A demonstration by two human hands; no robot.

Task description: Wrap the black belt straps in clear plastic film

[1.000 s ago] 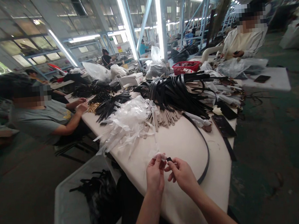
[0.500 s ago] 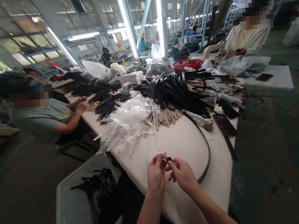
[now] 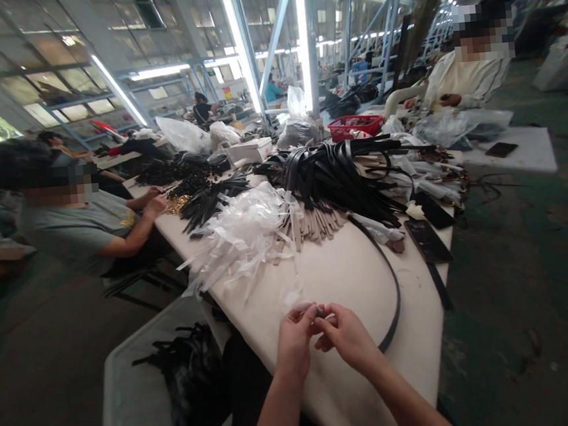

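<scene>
My left hand and my right hand meet fingertip to fingertip over the near part of the table. A thin white plastic wrap is pinched in my left fingers, and it trails forward onto the tabletop. The fingers of my right hand close on the end of a black strap, mostly covered by them. From behind my right hand this strap curves away to the right and back toward the pile. Ahead lies a heap of white plastic wraps.
Many black straps are piled on the table. A phone lies near its right edge. Below left stands a pale bin with black strips. One co-worker sits left, another at the back right. A red basket stands behind.
Both hands have dipped slightly toward me and drawn closer together. The black strap end that showed between the fingertips is now mostly covered by them.
</scene>
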